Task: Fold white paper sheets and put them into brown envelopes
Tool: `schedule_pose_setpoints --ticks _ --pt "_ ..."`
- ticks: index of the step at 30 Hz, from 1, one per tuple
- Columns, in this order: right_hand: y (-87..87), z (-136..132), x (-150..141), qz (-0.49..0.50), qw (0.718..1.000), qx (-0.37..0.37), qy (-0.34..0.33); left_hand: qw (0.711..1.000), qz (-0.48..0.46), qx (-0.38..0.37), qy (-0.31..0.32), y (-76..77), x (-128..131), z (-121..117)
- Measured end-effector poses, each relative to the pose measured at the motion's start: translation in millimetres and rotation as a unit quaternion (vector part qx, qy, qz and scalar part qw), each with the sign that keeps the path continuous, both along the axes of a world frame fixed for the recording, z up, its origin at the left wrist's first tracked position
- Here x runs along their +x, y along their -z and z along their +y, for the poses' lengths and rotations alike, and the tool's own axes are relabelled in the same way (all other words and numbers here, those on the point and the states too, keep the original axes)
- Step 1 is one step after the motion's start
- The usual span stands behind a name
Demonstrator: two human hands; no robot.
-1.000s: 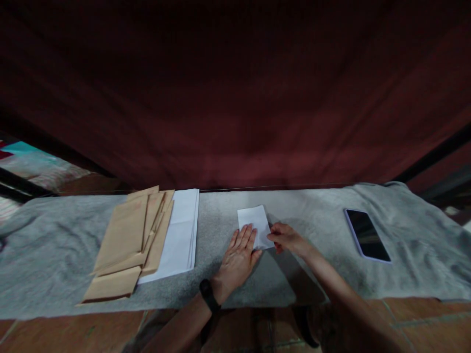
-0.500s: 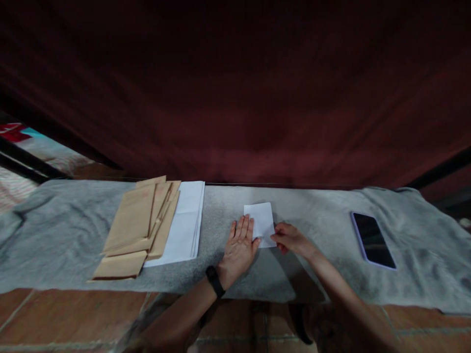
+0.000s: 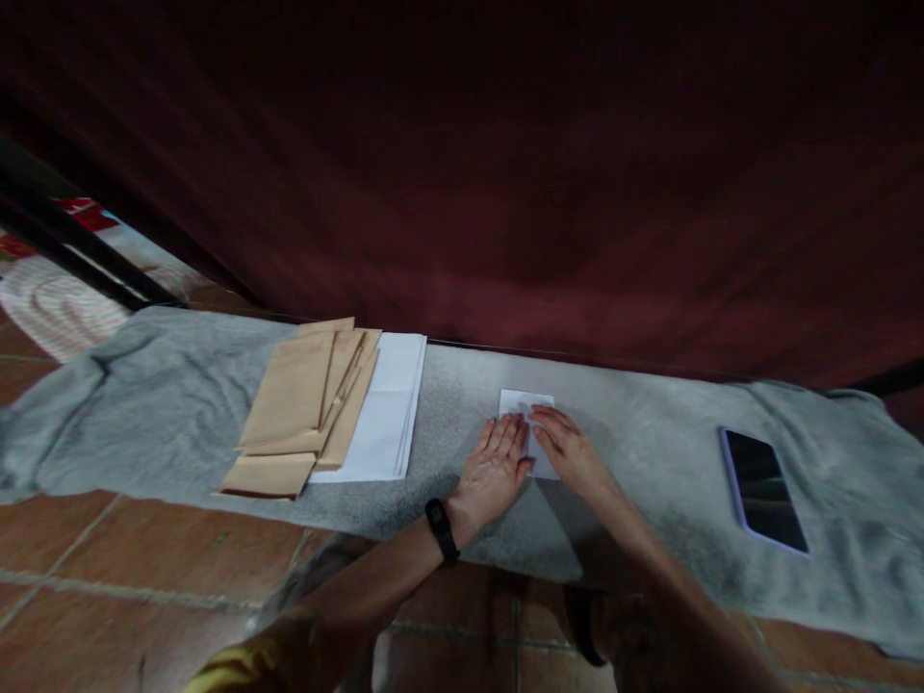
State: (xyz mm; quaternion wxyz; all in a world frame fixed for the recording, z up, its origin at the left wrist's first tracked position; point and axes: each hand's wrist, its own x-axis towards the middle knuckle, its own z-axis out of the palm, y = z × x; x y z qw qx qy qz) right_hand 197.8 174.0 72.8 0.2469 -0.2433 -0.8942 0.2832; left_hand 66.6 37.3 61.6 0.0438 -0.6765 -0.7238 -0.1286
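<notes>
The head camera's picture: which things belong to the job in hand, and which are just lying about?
Likely in the job:
small white paper, under the left hand and right hand
perhaps the larger white sheets and brown paper envelopes, untouched

Likely just lying about:
purple-edged smartphone
striped cloth, far left

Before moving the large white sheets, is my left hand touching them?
Apart: the head view shows grey cloth between your left hand and the large white sheets.

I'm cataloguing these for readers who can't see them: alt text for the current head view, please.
A left hand and right hand press on a small white paper on a gray cloth. Brown paper overlaps white sheets to the left; a phone lies to the right.
</notes>
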Motion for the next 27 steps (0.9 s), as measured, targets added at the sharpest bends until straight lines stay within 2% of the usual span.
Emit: schedule_pose_setpoints --ticks 2,5,9,18,22,27 --pt "5.0 -6 -8 -0.023 0.998 0.025 -0.045 1.0 -0.008 0.0 0.01 0.4 0 -1" --pt "11.7 -8 -14 -0.069 0.993 0.058 -0.075 1.0 -0.019 0.001 0.02 -0.5 1 -3" --pt "15.9 -3 -20 -0.11 0.989 0.075 -0.059 0.999 -0.026 -0.002 0.046 -5.0 2 -9" --pt "17.4 2 -33 -0.17 0.98 0.092 -0.036 0.985 -0.048 -0.053 0.156 -21.1 7 -29" --pt "17.8 2 -40 -0.184 0.978 0.099 -0.023 0.978 -0.077 -0.086 0.174 -25.8 11 -35" --pt "18.9 0 -46 -0.192 0.975 0.115 0.001 0.976 -0.091 -0.082 0.18 -22.9 16 -38"
